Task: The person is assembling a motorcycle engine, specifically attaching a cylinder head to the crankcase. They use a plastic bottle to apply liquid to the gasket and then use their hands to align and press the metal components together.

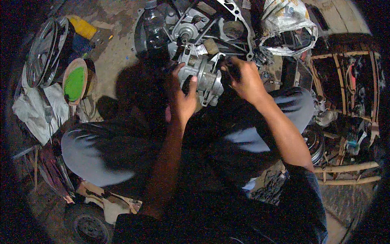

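Between my knees sits a silver metal engine part (208, 79), with a round ribbed body and flat plates standing out from it. My left hand (185, 97) grips its left side, thumb on top and fingers spread along the edge. At its right end is my right hand (245, 80), fingers curled and pinched together in shadow. Whatever those fingers hold is too dark to make out. Just beyond lies an opened engine casing (187, 30) with a round hub. Beside it is a flat metal cover (243, 24) with bolt holes along its rim.
A clear plastic bottle (153, 26) stands far left of the casing. A white sack (286, 18) with dark parts lies far right. Wheel rims (42, 53) and a green-lined container (76, 84) are at left; a wooden frame (345, 167) stands right, a small wheel (88, 227) near left.
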Available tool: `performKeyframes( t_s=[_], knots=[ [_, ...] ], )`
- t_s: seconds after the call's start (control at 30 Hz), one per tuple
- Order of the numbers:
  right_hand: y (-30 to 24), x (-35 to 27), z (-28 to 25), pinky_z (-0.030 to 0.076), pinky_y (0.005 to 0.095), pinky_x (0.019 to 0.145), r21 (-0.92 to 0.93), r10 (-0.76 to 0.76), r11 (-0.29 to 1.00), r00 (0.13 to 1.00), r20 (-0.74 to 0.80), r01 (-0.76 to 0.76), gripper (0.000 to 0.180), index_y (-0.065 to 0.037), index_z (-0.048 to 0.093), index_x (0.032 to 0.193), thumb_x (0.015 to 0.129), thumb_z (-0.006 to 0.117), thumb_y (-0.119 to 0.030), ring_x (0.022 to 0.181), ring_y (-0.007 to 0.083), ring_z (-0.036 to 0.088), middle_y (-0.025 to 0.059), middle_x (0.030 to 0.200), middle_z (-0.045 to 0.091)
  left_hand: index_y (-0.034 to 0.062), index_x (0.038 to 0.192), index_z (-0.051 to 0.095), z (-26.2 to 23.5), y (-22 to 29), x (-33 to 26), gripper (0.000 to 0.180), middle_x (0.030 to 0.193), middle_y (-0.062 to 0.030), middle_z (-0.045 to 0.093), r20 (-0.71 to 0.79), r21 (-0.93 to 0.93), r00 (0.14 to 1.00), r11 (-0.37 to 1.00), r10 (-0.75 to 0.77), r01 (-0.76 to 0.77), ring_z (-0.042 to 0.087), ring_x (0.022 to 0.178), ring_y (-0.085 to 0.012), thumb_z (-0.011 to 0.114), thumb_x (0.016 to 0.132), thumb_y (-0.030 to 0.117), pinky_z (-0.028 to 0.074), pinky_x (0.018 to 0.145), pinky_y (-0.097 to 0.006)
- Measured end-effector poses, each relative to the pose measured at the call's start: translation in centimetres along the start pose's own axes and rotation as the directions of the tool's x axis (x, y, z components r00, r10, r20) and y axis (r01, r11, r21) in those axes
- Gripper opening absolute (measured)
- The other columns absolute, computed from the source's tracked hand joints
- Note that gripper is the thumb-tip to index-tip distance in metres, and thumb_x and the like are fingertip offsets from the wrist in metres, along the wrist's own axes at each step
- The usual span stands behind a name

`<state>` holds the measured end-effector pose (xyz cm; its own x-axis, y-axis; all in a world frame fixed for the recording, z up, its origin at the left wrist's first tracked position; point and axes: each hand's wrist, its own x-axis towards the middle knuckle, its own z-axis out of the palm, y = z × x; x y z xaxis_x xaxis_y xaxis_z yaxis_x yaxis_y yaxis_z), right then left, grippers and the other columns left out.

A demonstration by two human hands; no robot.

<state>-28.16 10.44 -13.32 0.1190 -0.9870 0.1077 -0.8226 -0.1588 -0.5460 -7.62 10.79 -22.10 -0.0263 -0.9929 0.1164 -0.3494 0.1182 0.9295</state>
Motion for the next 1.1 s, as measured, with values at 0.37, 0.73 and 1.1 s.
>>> performKeyframes(
  t_s=[0.37, 0.73, 1.1],
  knots=[
    [-0.9, 0.6, -0.8, 0.053, 0.0464, 0.08, -0.037, -0.006, 0.999, 0.994, 0.105, 0.01, 0.032, 0.002, 0.067, 0.109, 0.077, 0.07, 0.003, 0.095, 0.0479, 0.065, 0.0271, 0.095, 0.069, 0.0106, 0.14, 0.052, -0.3, 0.0, -0.2, 0.047, 0.139, -0.0163, 0.054, 0.016, 0.05, 0.994, 0.993, -0.111, 0.11, 0.048, 0.132, -0.0344, 0.067, 0.096, 0.019, 0.034, 0.114, -0.045],
    [0.0, 1.2, -0.7, 0.053, 0.0493, 0.088, -0.174, -0.065, 0.982, 0.998, 0.016, 0.067, 0.055, 0.007, 0.06, 0.12, 0.066, 0.068, 0.01, 0.1, 0.048, 0.065, 0.0309, 0.105, 0.067, 0.0071, 0.139, 0.053, -0.1, -0.2, -0.2, 0.046, 0.14, -0.0196, 0.053, 0.005, 0.065, 0.997, 0.995, -0.081, 0.081, 0.046, 0.135, -0.0372, 0.066, 0.097, 0.022, 0.032, 0.116, -0.047],
    [-1.2, 0.4, -0.7, 0.054, 0.0483, 0.085, -0.081, -0.016, 0.996, 0.989, 0.146, 0.028, 0.041, 0.004, 0.064, 0.118, 0.078, 0.068, 0.004, 0.098, 0.0457, 0.067, 0.0276, 0.101, 0.07, 0.0087, 0.139, 0.053, -1.0, 0.8, 0.0, 0.044, 0.136, -0.0192, 0.056, 0.02, 0.004, 0.999, 0.999, -0.04, 0.04, 0.051, 0.128, -0.0368, 0.065, 0.098, 0.019, 0.036, 0.113, -0.046]
  ],
)
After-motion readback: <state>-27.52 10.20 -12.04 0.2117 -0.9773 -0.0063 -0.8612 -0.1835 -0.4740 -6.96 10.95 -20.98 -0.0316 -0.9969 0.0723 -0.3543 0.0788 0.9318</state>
